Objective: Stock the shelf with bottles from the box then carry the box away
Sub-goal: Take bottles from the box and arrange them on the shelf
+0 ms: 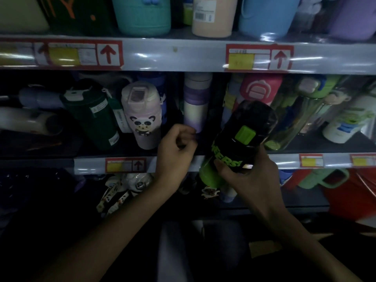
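Observation:
My right hand (249, 176) grips a black bottle with a green button and green base (242, 137), tilted, its top leaning into the middle shelf (284, 157). My left hand (176, 149) is curled at the shelf's front edge, just below a purple and white bottle (195, 102); I cannot tell whether it touches it. A pink panda bottle (143, 117) and a dark green bottle (92, 115) stand to the left. The box (262, 249) is only a dim shape at the bottom.
Large jugs in teal (142, 15), peach (213, 16) and blue (266, 16) fill the upper shelf. A pink bottle (258, 90), a clear green-topped bottle (299, 110) and a white bottle (345, 121) crowd the right. Mugs and panda straps sit on the lower shelf.

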Available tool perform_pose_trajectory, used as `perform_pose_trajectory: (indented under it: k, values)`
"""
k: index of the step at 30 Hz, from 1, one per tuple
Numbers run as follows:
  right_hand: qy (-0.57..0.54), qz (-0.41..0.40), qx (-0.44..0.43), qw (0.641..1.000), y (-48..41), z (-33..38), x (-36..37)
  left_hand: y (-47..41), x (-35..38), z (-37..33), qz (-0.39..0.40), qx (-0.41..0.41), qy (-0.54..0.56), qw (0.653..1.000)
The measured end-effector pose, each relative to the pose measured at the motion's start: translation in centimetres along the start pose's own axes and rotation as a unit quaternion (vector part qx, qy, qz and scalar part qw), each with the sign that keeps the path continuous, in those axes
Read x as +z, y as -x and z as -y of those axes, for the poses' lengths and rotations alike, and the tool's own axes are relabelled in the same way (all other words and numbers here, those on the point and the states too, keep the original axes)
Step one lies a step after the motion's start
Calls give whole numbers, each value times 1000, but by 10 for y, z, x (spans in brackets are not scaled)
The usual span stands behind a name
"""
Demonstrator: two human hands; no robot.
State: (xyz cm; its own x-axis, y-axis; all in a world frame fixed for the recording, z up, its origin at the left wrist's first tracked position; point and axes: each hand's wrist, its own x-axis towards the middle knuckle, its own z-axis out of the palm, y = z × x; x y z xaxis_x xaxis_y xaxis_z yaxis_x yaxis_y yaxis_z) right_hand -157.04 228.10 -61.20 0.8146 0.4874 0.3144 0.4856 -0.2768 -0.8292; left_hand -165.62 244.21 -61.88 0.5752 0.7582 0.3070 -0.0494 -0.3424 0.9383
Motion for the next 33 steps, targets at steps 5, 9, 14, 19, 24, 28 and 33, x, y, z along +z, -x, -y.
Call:
perform_pose_trajectory:
  k: [5, 9, 14, 19, 24, 28, 33]
  values:
    - [-2, 26, 16, 1000, 8, -9, -7, -12, 13, 10, -14, 2, -25, 1000]
    - [-3, 34, 19, 999, 12, -14, -6, -27, 27, 23, -55, 0, -78, 995]
    - [36, 52, -7, 998, 13, -19, -6, -47, 41, 27, -121, -25, -82, 989]
    - [57, 65, -4, 996, 13, -20, -8, -59, 53, 25, -152, -25, -92, 984]
    - [37, 62, 32, 997, 13, -25, -11, -65, 59, 20, -177, -51, -87, 979]
    - [22, 49, 49, 997, 12, -26, -11, -70, 62, 25, -176, -66, -84, 978]
    - [22, 53, 60, 996, 11, -27, -10, -73, 65, 31, -168, -63, -122, 976]
